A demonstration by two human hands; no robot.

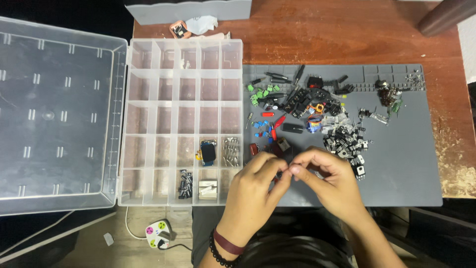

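My left hand (pixel 255 191) and my right hand (pixel 329 181) meet at the near edge of the grey work mat (pixel 406 168). Their fingertips pinch a small dark red component (pixel 280 173) between them; most of it is hidden by the fingers. A band and a bead bracelet sit on my left wrist. Just beyond the fingers lies a heap of small electronic parts (pixel 317 114): black transistors, green terminal blocks, blue and red pieces. The clear compartment box (pixel 183 121) stands to the left of my left hand.
The box's lid (pixel 57 116) lies open flat at far left. A few compartments hold parts: a small display module (pixel 208 152), glass fuses (pixel 231 151), black pieces (pixel 185 184), white pieces (pixel 208 189). A grey tray (pixel 188 11) sits at the back. Wooden table (pixel 347 34) lies beneath.
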